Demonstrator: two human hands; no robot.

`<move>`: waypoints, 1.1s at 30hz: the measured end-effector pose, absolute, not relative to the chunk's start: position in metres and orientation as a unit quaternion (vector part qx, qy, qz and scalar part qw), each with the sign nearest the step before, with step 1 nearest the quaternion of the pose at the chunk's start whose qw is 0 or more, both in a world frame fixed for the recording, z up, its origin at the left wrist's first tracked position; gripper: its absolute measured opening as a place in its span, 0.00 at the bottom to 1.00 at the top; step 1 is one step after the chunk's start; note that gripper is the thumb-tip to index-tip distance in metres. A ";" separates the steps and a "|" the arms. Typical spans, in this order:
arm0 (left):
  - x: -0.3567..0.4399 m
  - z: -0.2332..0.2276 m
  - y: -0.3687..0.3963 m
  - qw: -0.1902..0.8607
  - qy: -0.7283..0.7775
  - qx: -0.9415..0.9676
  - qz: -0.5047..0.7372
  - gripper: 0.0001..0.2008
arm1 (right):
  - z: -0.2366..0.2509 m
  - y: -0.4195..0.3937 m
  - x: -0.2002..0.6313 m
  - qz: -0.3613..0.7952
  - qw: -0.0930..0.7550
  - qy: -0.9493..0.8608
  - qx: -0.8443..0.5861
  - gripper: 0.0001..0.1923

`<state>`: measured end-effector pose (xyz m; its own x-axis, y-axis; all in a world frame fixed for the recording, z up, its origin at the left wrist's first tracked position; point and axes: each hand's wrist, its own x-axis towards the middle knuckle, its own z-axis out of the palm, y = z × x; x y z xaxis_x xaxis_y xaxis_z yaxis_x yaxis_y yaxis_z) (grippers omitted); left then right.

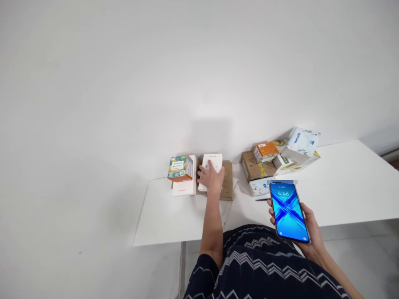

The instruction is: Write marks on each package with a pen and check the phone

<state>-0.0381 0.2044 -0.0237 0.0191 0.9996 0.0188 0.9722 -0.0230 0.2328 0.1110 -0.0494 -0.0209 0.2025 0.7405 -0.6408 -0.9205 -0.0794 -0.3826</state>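
My left hand (211, 177) reaches across the white table (343, 187) and rests with spread fingers on a white flat box (213, 160) that lies on a brown cardboard box (228, 182). My right hand (311, 232) holds a smartphone (289, 211) near my body; its blue lock screen is lit and faces me. A colourful carton (180, 167) sits on another white box (186, 187) just left of my left hand.
A pile of boxes stands at the back right: a brown cardboard box (257, 167), an orange box (264, 151), a tissue pack (303, 141) and a white patterned box (259, 187). A white wall (156, 83) stands behind the table. The table's front edge is near my lap.
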 end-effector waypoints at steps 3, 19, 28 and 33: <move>-0.037 -0.023 0.191 0.020 0.650 0.744 0.154 0.34 | -0.043 -0.063 0.132 0.563 0.684 0.092 -0.454 0.29; 0.042 -0.152 0.119 0.312 0.430 0.847 -0.011 0.41 | -0.194 -0.064 0.189 0.147 0.164 -0.145 -0.965 0.28; 0.022 -0.144 0.116 0.387 0.425 0.816 0.065 0.30 | -0.192 -0.064 0.184 0.191 0.209 -0.135 -0.949 0.30; -0.016 -0.105 0.114 0.455 0.423 0.769 0.154 0.30 | -0.161 -0.049 0.186 0.278 0.321 -0.155 -0.892 0.28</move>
